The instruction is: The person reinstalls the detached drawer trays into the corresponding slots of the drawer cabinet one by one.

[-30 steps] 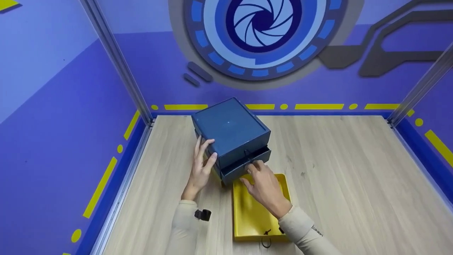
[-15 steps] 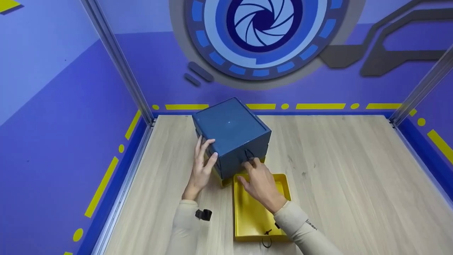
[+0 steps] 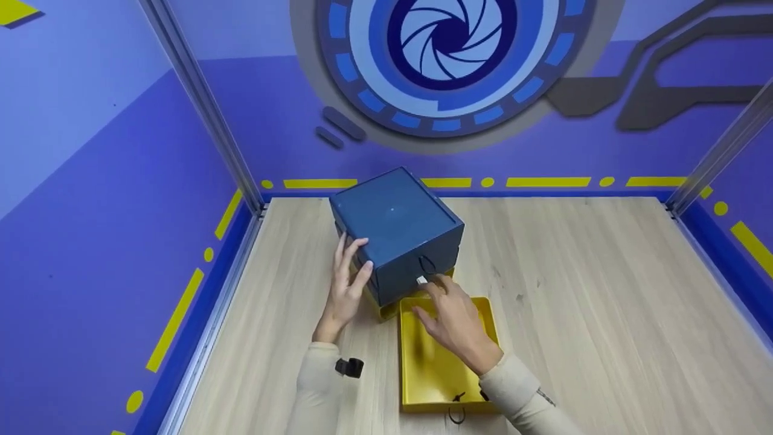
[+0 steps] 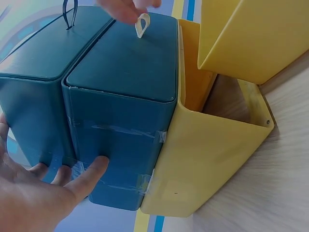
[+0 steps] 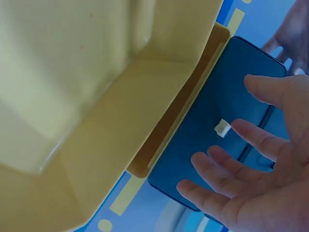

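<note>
A stack of two dark blue drawer boxes (image 3: 395, 211) stands on a yellow box casing (image 4: 193, 159), whose front is open. My left hand (image 3: 344, 290) rests against the left side of the blue boxes, fingers spread, fingertips at the upper edge. Both blue drawers sit flush in front. The top one has a black loop pull (image 3: 427, 264); the lower one has a white loop pull (image 4: 142, 25). My right hand (image 3: 453, 317) is in front of the lower drawer, fingers loosely extended, index fingertip close beside the white loop.
A yellow drawer (image 3: 435, 386) lies below my right hand, right against the front of the stack, with a black loop (image 3: 457, 414) on its near wall. The wooden tabletop (image 3: 592, 314) extends right, and blue panels (image 3: 253, 121) enclose the back and sides.
The lower blue drawer, partly out a second ago, has slid in flush under my right hand. That hand has since drawn back slightly, exposing the white loop. My left hand stays put.
</note>
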Demonstrator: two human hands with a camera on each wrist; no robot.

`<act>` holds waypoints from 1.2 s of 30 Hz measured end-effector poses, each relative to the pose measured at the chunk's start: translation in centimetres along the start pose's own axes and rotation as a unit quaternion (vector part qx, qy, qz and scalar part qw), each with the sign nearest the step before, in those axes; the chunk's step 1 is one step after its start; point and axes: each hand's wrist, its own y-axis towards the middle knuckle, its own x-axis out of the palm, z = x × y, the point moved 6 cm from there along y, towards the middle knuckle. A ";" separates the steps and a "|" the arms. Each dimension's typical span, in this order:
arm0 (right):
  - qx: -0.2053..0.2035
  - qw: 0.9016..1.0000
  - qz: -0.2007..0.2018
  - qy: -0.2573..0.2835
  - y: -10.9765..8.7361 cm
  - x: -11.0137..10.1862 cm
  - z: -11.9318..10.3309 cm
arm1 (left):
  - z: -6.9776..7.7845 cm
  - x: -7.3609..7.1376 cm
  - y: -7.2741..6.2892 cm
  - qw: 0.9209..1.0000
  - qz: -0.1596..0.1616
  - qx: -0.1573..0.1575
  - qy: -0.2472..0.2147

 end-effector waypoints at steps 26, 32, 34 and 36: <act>0.126 0.983 -0.136 -0.011 -11.0 -3.0 -2.1 | 0.4 0.7 0.0 0.999 0.039 0.023 -0.009; 0.090 0.988 -0.125 -0.023 -13.7 -1.9 -2.4 | 0.3 0.6 0.0 0.999 0.043 0.023 0.002; 0.091 0.985 -0.143 -0.023 -14.2 -1.3 -2.3 | 0.2 0.6 0.1 0.999 0.041 0.020 0.007; 0.100 0.982 -0.162 -0.010 -14.6 -0.6 -2.1 | 0.2 0.6 0.1 0.999 0.041 0.020 0.007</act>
